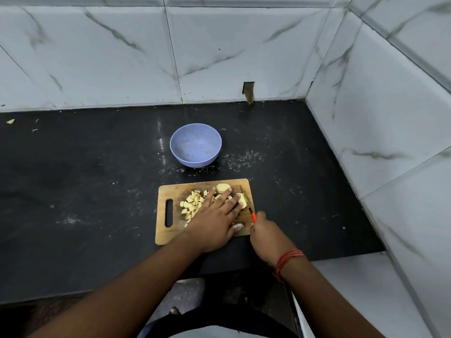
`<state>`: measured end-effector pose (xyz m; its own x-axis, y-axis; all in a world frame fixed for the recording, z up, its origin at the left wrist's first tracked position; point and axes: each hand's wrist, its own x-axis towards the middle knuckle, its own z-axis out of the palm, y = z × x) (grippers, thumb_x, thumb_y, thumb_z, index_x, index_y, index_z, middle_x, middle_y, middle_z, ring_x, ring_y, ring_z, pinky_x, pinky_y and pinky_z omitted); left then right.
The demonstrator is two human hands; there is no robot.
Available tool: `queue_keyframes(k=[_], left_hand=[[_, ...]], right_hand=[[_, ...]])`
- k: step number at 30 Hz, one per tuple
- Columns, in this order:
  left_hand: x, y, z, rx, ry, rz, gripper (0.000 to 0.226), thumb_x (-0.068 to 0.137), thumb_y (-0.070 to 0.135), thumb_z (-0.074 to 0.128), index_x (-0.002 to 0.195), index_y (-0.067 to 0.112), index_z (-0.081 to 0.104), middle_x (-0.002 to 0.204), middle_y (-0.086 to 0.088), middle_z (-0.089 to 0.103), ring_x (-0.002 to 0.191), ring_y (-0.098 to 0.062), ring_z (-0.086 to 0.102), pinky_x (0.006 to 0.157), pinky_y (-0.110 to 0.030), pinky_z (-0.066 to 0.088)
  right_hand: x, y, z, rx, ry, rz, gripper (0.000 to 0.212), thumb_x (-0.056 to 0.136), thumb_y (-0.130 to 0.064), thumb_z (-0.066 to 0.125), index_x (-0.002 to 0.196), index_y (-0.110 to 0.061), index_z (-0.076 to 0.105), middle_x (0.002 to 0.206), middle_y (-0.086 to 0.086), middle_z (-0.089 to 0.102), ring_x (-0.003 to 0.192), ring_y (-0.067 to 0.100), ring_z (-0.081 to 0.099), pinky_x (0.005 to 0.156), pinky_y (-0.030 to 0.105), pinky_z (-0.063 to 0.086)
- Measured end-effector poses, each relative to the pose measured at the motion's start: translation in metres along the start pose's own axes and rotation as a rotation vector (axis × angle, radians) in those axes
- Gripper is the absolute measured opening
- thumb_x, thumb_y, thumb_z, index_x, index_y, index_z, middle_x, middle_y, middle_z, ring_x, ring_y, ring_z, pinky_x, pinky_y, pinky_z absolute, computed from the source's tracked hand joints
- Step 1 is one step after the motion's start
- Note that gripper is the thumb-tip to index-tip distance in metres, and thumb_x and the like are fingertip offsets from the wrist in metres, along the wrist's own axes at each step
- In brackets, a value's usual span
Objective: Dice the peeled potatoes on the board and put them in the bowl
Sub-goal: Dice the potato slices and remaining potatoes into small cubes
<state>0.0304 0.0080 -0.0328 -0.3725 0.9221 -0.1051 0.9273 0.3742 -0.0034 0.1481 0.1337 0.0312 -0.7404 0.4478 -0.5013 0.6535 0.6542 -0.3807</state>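
A wooden cutting board (pixel 170 189) lies on the black counter. Several pale potato dice (pixel 191 203) are heaped on its left half. My left hand (pixel 217 215) lies flat with straight fingers over potato pieces, fingertips touching a slice (pixel 242 198) by the blade. A peeled potato chunk (pixel 223 187) sits at the board's far edge. My right hand (pixel 264 234) grips the orange handle of a knife (pixel 246 201), whose blade rests against the slice at the board's right side. An empty lilac bowl (pixel 195 145) stands beyond the board.
The black counter (pixel 85 179) runs left and ends at tiled walls behind and on the right. White specks and a scrap (pixel 11 121) lie on it. The counter's front edge is near my body.
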Motion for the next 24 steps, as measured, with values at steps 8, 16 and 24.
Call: queue_keyframes(k=[8, 16, 24], left_hand=[[0.001, -0.001, -0.005, 0.008, -0.052, 0.002, 0.076, 0.097, 0.059, 0.000, 0.160, 0.022, 0.020, 0.169, 0.001, 0.012, 0.156, -0.023, -0.007, 0.121, -0.056, -0.015], [0.003, -0.006, -0.003, 0.008, -0.036, 0.037, 0.077, 0.097, 0.057, -0.001, 0.159, 0.019, 0.027, 0.168, -0.001, 0.018, 0.156, -0.023, -0.002, 0.121, -0.060, -0.006], [0.004, -0.007, -0.009, 0.041, -0.007, 0.056, 0.075, 0.098, 0.053, 0.002, 0.155, 0.019, 0.037, 0.165, -0.002, 0.027, 0.156, -0.026, 0.004, 0.121, -0.061, -0.003]], right_hand=[[0.003, -0.011, 0.004, -0.020, -0.031, 0.057, 0.026, 0.100, -0.013, 0.036, 0.125, -0.006, 0.038, 0.105, 0.015, 0.064, 0.088, 0.026, 0.063, 0.068, 0.032, 0.044], [0.005, -0.015, 0.008, -0.080, -0.051, 0.112, 0.032, 0.099, -0.009, 0.038, 0.130, -0.004, 0.036, 0.112, 0.016, 0.064, 0.096, 0.027, 0.065, 0.069, 0.031, 0.044], [0.021, -0.037, 0.007, 0.096, -0.161, 0.443, 0.046, 0.103, -0.014, 0.037, 0.148, -0.018, 0.032, 0.109, 0.024, 0.062, 0.081, 0.031, 0.062, 0.076, 0.037, 0.052]])
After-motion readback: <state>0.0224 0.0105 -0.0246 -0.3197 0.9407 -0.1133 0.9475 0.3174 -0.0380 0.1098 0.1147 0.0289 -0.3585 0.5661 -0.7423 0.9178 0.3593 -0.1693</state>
